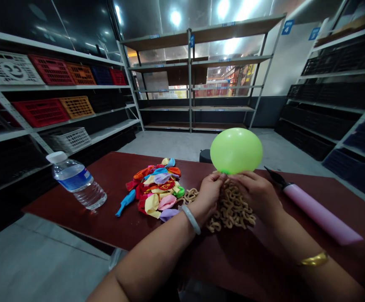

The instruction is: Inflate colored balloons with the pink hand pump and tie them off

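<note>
Neck handling is judged to be the step in hand: an inflated green balloon [236, 150] is positioned above the near side of the table [116, 167], neck downward, between both hands. The neck is pinched between the thumb and fingers of the left hand [209, 191]. The right hand [259, 195] is placed just beside it with fingers bent – whether they are closed on the neck cannot be told. For the next move, a firm pinch is judged to be called for, since air could be lost if the neck were released.

Tan curled pieces [233, 209] are piled beneath the hands on the dark red surface. Mixed uninflated balloons [159, 188] are heaped to the left; a water bottle [78, 180] is stood farther left. A pink hand pump [322, 214] is laid at right, its black nozzle pointed away.

Beyond a grey floor [170, 144], a metal rack [189, 79] is set against the far side – coloured crates [40, 112] are stored on shelving at left, dark crates [321, 98] at right.
</note>
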Demonstrator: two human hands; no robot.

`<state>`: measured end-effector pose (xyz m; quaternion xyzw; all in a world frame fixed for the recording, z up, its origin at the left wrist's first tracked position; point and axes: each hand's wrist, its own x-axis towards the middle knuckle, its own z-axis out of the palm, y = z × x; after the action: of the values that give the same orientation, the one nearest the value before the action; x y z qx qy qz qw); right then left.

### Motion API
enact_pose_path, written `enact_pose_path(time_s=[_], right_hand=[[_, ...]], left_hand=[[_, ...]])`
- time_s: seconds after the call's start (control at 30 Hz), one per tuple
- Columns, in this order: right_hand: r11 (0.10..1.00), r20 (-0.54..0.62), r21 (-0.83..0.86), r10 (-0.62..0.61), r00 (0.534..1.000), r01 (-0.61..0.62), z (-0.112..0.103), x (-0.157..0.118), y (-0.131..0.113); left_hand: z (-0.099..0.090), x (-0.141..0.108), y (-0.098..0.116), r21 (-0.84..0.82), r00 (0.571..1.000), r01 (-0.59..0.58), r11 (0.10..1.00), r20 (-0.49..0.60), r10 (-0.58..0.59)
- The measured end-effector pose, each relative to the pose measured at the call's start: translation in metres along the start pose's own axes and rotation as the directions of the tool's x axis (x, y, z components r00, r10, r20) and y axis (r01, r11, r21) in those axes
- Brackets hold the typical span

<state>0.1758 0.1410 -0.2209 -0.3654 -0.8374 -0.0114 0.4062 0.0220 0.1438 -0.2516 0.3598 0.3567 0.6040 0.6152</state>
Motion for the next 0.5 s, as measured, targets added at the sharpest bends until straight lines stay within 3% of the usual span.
enact_pose_path(time_s=[0.1, 0.23, 0.37, 0.43, 0.5], right_hand=[[0.944, 0.117, 0.208, 0.236, 0.965, -0.256, -0.012, 0.023, -0.005], [0.706, 0.262, 0.53, 0.391, 0.882, -0.47, -0.015, 0.07, -0.027], [0.585, 0.334, 0.717, 0.188, 0.923, -0.379, -0.001, 0.115, -0.05], [0.635, 0.32, 0.706, 0.108, 0.941, -0.313, 0.003, 0.125, -0.056], [0.791, 0.257, 0.567, 0.096, 0.962, -0.23, 0.004, 0.123, -0.053]], left_hand=[[-0.007, 0.01, 0.0, 0.055, 0.993, -0.1, 0.993, -0.053, 0.103], [-0.013, 0.016, 0.002, 0.058, 0.991, -0.122, 0.991, -0.043, 0.125], [-0.015, 0.014, 0.007, -0.02, 0.993, -0.11, 0.994, -0.035, 0.109], [-0.016, 0.013, 0.01, -0.043, 0.995, -0.093, 0.995, -0.038, 0.091], [-0.016, 0.013, 0.014, -0.068, 0.997, -0.069, 0.995, -0.04, 0.067]])
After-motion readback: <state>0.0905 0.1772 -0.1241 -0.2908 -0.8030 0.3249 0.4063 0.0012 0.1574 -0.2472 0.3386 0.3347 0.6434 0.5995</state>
